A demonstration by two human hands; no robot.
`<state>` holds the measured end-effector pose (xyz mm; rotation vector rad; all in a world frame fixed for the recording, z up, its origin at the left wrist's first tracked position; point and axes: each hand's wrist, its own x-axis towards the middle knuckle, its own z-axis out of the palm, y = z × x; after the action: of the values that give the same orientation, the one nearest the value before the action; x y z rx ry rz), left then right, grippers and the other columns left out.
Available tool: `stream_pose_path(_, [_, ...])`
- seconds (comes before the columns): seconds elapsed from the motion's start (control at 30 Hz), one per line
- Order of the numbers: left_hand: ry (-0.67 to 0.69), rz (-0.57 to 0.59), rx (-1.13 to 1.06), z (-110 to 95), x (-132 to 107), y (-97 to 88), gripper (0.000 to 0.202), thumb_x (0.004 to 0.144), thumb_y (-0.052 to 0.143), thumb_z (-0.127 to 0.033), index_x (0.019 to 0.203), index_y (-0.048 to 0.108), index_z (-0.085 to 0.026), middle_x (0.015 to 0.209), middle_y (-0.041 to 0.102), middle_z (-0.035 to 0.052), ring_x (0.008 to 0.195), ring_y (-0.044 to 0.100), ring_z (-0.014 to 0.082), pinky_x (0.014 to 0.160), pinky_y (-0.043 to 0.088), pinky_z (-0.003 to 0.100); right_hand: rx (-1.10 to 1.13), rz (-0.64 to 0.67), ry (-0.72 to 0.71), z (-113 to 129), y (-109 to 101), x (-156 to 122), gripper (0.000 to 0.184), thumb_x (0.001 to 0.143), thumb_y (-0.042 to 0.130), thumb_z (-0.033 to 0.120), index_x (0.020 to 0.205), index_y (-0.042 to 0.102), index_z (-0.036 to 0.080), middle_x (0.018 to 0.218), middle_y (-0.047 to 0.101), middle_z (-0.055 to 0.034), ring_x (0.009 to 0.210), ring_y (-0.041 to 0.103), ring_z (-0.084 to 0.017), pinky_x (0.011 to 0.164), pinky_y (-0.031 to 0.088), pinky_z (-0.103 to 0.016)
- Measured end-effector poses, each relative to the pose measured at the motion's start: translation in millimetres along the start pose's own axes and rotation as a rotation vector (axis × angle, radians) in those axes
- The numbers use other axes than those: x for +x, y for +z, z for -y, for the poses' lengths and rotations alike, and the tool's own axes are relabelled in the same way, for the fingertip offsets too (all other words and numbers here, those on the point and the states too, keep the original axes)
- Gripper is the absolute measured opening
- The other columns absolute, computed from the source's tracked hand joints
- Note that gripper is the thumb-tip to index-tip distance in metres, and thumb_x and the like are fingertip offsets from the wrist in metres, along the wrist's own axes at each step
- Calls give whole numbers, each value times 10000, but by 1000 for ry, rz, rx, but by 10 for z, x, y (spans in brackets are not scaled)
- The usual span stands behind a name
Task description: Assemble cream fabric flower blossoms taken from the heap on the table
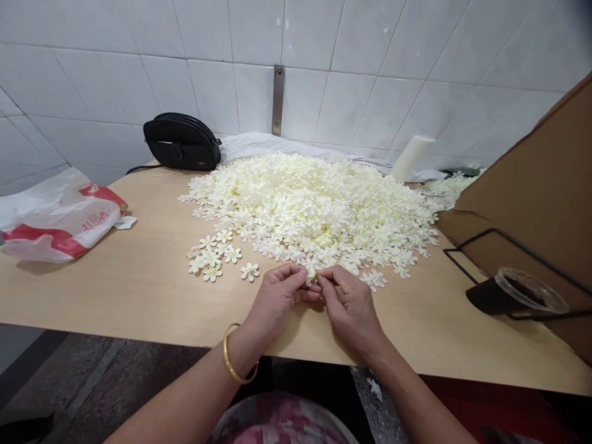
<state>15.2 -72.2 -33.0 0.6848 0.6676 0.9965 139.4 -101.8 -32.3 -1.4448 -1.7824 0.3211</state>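
One pale flower [311, 275] is held in a tight pinch by the left hand [276, 297] and right hand [351, 306].

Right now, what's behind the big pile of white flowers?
Behind the pile stands a tiled wall, with a white sheet along its foot, a black bag back left, a pale cone back right. Anything lower is covered by flowers.

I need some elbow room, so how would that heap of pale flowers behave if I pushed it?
The heap would probably spread rather than slide as one, since it's many small, loose pieces. Each looks light and likely bendy, judging by the thin petals on the single flower lying apart.
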Motion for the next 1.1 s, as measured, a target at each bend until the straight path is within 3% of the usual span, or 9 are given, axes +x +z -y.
stream_pose_path(0.13, [10, 30, -35, -9, -20, 7, 109, 647, 628, -203, 643, 580, -106, 650, 584, 32, 614, 557, 109, 666, 440, 267, 68, -29, -4, 17, 0, -21, 98, 801, 442, 193, 785, 538, 185, 743, 554, -14, 694, 511, -130, 634, 384, -233])
stream_pose_path(0.3, [10, 92, 19, -11, -63, 19, 86, 647, 634, -179, 673, 611, -100, 667, 613, 41, 643, 568, 113, 710, 431, 276, 11, -68, -84, 0, -5, -32, 159, 813, 394, 144, 769, 545, 171, 714, 538, -25, 674, 496, -132, 618, 379, -242])
stream_pose_path(0.47, [-22, 64, 34, 9, -53, 7, 53, 616, 641, -108, 635, 591, -103, 619, 602, 23, 606, 574, 110, 680, 433, 265, -82, -71, -104, -15, 7, -22, 170, 811, 377, 141, 724, 521, 163, 666, 512, -24, 634, 473, -134, 588, 361, -250])
stream_pose_path(0.73, [-25, 17, -78, -12, -20, -21, 52, 599, 606, -66, 607, 570, -103, 607, 580, 9, 585, 575, 110, 677, 451, 268, 119, -76, -80, -7, 30, -58, 144, 802, 424, 164, 861, 554, 187, 806, 563, -31, 756, 521, -140, 676, 413, -258])
stream_pose_path(1.1, [-59, 17, -49, -28, -20, -10, 128, 575, 538, -3, 602, 520, -127, 547, 542, -16, 550, 541, 91, 632, 429, 250, 131, -73, -91, 26, 23, -86, 146, 772, 478, 200, 890, 564, 187, 831, 573, -44, 784, 538, -153, 691, 442, -275])
